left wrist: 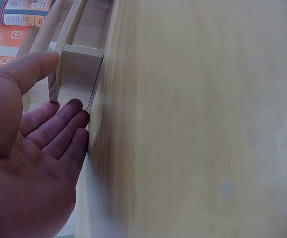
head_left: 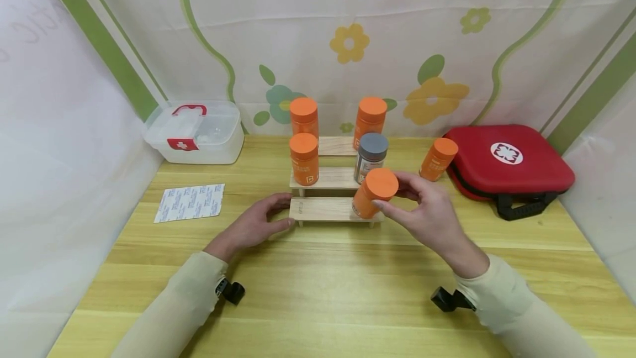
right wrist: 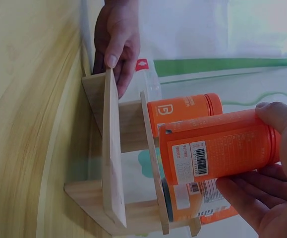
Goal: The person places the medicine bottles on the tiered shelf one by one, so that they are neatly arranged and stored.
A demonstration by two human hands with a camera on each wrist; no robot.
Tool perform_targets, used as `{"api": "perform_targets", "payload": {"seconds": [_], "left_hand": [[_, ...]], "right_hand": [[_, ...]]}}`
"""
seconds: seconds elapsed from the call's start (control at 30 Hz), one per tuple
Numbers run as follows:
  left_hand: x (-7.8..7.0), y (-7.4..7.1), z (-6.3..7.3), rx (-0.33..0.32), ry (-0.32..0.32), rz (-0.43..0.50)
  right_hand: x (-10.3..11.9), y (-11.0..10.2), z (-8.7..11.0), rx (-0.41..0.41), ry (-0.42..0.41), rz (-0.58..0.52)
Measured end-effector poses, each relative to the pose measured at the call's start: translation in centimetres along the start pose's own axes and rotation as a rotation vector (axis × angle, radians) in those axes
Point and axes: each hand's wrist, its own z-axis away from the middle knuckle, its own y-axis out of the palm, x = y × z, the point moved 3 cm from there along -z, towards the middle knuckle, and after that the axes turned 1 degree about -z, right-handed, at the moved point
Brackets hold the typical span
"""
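My right hand [head_left: 432,211] pinches an orange bottle [right wrist: 217,146] near its lid, thumb on one side and fingers on the other. The bottle is tilted, its base a little above the right end of the lowest step of a three-tier wooden stand [head_left: 323,210]. At the stand's left end, my left hand [head_left: 255,220] holds the lowest step between thumb and fingers. On the middle step are an orange bottle [head_left: 305,160] at left and a grey-lidded bottle [head_left: 371,154] at right. Two orange-lidded bottles [head_left: 304,115] stand on the top step, one at each end.
Another orange bottle [head_left: 438,159] is on the table right of the stand, beside a red first-aid case [head_left: 512,164]. At the back left sits a clear plastic box [head_left: 213,137] with a red handle. A blister pack [head_left: 190,203] lies in front of it. Printed cloth hangs behind.
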Motion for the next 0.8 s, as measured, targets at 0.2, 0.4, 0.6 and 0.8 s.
{"api": "perform_targets", "payload": {"seconds": [0.2,0.4,0.6,0.8], "left_hand": [[-0.1,-0.1,0.0,0.000,0.005,0.003],[0.0,0.0,0.1,0.001,0.005,0.005],[0.0,0.0,0.0,-0.002,0.004,0.003],[0.0,0.0,0.0,0.002,0.006,0.005]], "right_hand": [[0.5,1.0,-0.4,0.023,-0.002,-0.057],[0.9,2.3,-0.8,0.057,0.002,-0.077],[1.4,3.7,-1.2,0.085,-0.002,-0.119],[1.6,5.5,-1.5,0.125,0.026,-0.150]]}}
